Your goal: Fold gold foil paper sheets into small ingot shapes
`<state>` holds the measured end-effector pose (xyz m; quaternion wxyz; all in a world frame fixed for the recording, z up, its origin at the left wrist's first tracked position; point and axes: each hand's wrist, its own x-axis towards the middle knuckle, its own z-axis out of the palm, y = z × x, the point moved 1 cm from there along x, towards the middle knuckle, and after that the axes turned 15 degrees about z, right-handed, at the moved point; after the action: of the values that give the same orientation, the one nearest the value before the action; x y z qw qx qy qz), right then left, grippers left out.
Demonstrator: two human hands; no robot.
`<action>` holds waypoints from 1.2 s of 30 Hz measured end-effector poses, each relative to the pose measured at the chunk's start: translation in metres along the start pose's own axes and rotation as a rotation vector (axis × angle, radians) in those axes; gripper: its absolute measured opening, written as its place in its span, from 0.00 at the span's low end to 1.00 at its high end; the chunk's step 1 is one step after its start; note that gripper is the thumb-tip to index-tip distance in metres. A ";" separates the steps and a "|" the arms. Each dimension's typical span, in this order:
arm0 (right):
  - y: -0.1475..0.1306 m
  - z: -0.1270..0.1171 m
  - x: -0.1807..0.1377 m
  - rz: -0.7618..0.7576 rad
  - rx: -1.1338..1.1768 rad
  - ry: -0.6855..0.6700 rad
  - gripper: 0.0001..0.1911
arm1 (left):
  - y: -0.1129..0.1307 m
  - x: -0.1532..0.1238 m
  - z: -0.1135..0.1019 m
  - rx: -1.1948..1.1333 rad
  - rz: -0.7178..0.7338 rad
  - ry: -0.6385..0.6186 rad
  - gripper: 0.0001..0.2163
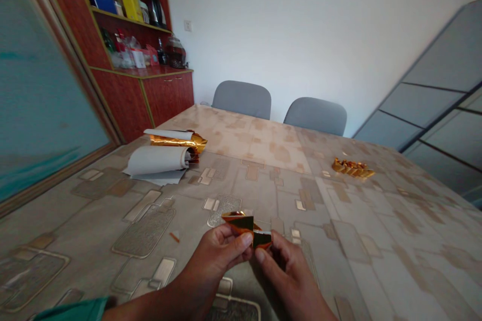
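A small piece of folded gold foil paper (241,223) is held up above the table between both hands. My left hand (222,251) pinches its left part, thumb on the near side. My right hand (284,266) grips the lower right part with thumb and fingers. The foil's faces look dark in places and bright orange along the edges. Parts of it are hidden behind my fingers. Farther off at the right lies a row of folded gold foil pieces (353,168).
At the back left lie a roll of white-backed paper (158,160) and gold foil sheets (176,139). A tiny orange scrap (174,236) rests left of my hands. Two grey chairs (241,99) stand beyond the patterned tablecloth (233,180). A red cabinet (165,93) is at the left.
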<state>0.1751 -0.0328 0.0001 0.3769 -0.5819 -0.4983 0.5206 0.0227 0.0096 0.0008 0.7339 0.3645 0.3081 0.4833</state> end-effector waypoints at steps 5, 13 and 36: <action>-0.004 0.000 -0.001 -0.008 0.066 -0.044 0.22 | 0.003 0.001 0.001 0.020 -0.046 0.039 0.21; -0.008 -0.007 0.007 0.028 0.151 -0.007 0.27 | 0.004 0.001 -0.001 0.011 -0.027 0.093 0.20; -0.007 0.012 0.011 -0.025 0.241 0.030 0.26 | 0.003 0.001 -0.005 0.027 0.042 0.139 0.22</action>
<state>0.1618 -0.0210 0.0025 0.4577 -0.5338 -0.4337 0.5634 0.0178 0.0129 0.0003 0.6954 0.3466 0.3570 0.5185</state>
